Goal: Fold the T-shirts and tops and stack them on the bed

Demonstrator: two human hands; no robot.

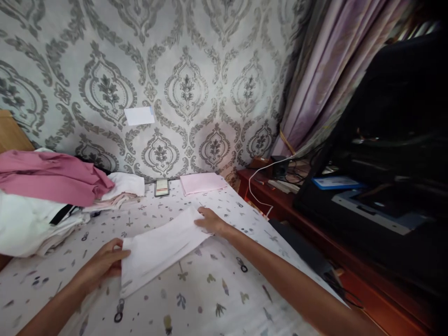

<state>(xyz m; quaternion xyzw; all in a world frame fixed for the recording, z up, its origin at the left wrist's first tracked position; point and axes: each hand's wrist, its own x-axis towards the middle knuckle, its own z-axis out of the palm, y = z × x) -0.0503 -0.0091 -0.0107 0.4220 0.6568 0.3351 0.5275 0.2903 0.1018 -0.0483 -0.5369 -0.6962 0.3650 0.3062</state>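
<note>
White cloth [161, 247] lies part-folded, I judge, on the bed [147, 319], ends pinched by my left grip [109, 259] and right grip [210, 220], while pink cloth [203, 183] beyond looks done and the clothes heap [52, 177] seems loose.

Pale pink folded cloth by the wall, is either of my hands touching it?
No, the left hand and the right hand both hold the white cloth, apart from the pale pink folded cloth.
</note>
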